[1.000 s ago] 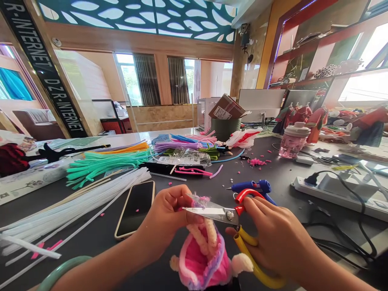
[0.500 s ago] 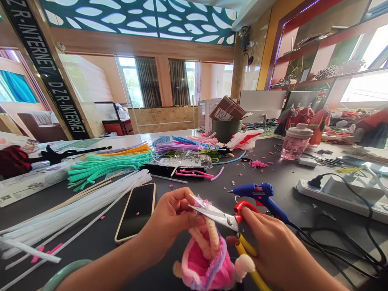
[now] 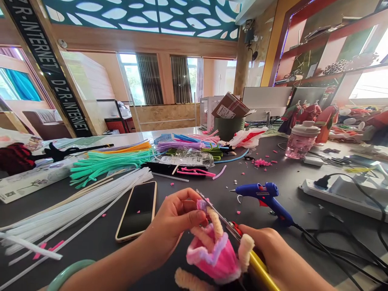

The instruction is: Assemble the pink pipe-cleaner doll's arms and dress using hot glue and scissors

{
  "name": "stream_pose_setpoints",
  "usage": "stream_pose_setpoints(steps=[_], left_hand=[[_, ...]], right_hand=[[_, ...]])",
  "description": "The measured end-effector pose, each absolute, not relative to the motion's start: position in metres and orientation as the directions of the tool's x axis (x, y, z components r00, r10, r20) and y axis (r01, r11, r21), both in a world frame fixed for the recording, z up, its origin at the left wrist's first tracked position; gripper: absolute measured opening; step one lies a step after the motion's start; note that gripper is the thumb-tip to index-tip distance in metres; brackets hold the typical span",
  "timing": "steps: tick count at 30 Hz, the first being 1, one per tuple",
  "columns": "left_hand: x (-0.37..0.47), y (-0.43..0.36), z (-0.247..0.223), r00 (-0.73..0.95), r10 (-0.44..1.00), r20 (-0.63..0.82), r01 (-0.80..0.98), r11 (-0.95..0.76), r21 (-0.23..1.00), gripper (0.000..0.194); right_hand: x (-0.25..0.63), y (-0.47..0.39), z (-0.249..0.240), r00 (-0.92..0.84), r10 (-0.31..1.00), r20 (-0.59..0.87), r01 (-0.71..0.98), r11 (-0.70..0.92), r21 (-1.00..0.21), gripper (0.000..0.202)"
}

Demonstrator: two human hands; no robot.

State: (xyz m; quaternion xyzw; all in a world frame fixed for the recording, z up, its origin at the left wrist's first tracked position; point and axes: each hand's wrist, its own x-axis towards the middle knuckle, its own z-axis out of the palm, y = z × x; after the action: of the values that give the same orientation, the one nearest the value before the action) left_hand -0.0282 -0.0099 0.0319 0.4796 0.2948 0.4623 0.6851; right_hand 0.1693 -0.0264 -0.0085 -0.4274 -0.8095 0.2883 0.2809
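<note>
Near the bottom centre is a fuzzy doll (image 3: 222, 262) with a pink body, lilac-edged rim and cream limbs. My left hand (image 3: 178, 218) pinches the doll's pink and lilac upper end between thumb and fingers. My right hand (image 3: 269, 250) is closed round scissors (image 3: 226, 222) with red and yellow handles. Their blades look nearly edge-on and lie along the right side of the pinched end. Whether the blades touch it cannot be made out. Part of the right hand's fingers is hidden behind the handles and a cream limb.
A phone (image 3: 136, 211) lies left of my left hand. Beyond are white stems (image 3: 79, 206), green stems (image 3: 112, 161) and pink scraps (image 3: 262, 163). A blue glue gun (image 3: 263, 192), its cable, a power strip (image 3: 345, 196) and a pink bottle (image 3: 302, 141) stand or lie at right.
The scissors have turned from flat with parted blades to nearly edge-on, pointing up-left. The doll's body has tilted and shifted right, and my right hand has moved lower.
</note>
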Motion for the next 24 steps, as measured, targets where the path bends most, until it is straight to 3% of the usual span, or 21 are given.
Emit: stream_pose_setpoints(steps=[6,11,17,20,24], left_hand=[[-0.025,-0.012,0.023,0.319,0.948,-0.001,-0.359,0.122,0.925,0.029],[-0.024,-0.011,0.017,0.326,0.945,-0.03,-0.406,0.168,0.898,0.03],[-0.026,-0.007,0.017,0.362,0.93,-0.057,-0.414,0.216,0.884,0.029],[-0.028,-0.004,0.016,0.369,0.927,-0.071,-0.4,0.227,0.888,0.035],[-0.032,0.002,0.013,0.355,0.933,-0.06,-0.347,0.191,0.918,0.027]], right_hand=[[0.178,-0.03,-0.009,-0.436,0.865,0.248,0.652,0.494,-0.576,0.011],[0.189,-0.026,-0.013,-0.435,0.839,0.327,0.713,0.542,-0.444,0.011],[0.199,-0.013,-0.012,-0.342,0.872,0.35,0.749,0.478,-0.459,0.008],[0.205,-0.011,-0.019,-0.301,0.88,0.367,0.758,0.454,-0.468,0.025],[0.213,-0.015,-0.035,-0.277,0.813,0.512,0.752,0.515,-0.412,0.071]])
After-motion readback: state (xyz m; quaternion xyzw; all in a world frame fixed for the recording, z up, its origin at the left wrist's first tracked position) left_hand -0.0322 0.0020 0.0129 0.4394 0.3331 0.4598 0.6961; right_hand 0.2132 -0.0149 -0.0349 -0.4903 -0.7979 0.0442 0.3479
